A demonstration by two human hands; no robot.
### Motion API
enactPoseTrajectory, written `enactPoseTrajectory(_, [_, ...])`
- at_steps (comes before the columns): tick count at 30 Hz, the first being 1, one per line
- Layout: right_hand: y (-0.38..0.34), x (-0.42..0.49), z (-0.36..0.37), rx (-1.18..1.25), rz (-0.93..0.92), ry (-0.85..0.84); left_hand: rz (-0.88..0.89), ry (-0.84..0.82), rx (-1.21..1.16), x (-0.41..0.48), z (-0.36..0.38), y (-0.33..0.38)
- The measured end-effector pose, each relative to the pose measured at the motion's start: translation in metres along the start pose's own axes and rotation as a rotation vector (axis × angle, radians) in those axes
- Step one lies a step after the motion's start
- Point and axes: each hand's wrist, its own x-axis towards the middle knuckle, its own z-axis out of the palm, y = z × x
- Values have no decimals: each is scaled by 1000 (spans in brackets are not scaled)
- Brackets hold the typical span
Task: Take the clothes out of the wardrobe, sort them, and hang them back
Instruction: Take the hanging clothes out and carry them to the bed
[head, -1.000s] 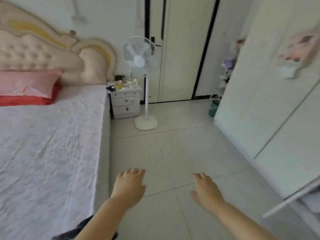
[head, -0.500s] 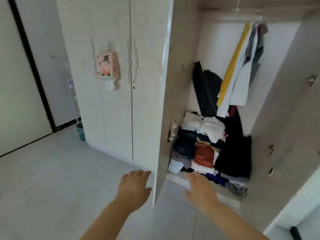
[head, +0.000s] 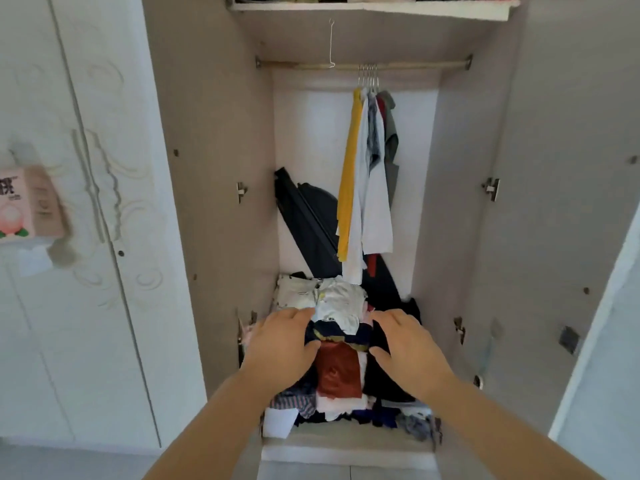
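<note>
The open wardrobe (head: 214, 168) fills the view. On its floor lies a heap of folded and crumpled clothes (head: 337, 372): white pieces on top, a navy striped one, a rust-red one, dark ones below. My left hand (head: 282, 342) and my right hand (head: 407, 344) reach to either side of the heap's upper part, fingers spread and slightly bent against the cloth. Several garments, yellow, white and grey (head: 367, 174), hang from hangers on the rail (head: 408, 65).
A black flat object (head: 308, 223) leans in the back of the compartment. An empty wire hook (head: 331, 43) hangs on the rail. Both doors stand open, the right one (head: 568, 202) close by. A pink tissue pack (head: 27, 206) hangs on the closed door at left.
The view swung from the bed and floor to face the wardrobe. Both hands moved forward from mid-air onto the clothes heap.
</note>
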Motion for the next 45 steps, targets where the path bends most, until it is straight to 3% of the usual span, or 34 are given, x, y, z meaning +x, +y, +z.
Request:
enactPoseTrajectory(12, [59, 190, -39, -52, 72, 198, 160, 199, -73, 232, -29, -24])
enactPoseTrajectory(22, [137, 373, -71, -80, -97, 352, 88, 406, -113, 409, -44, -17])
enactPoseTrajectory(29, [152, 491, -99, -63, -264, 471, 50, 522, -47, 500, -62, -24])
enactPoseTrajectory(37, [151, 606, -109, -49, -310, 572, 64, 628, -89, 592, -62, -54])
enactPoseTrajectory(45, [170, 704, -113, -239, -201, 655, 91, 658, -118, 689, -66, -99])
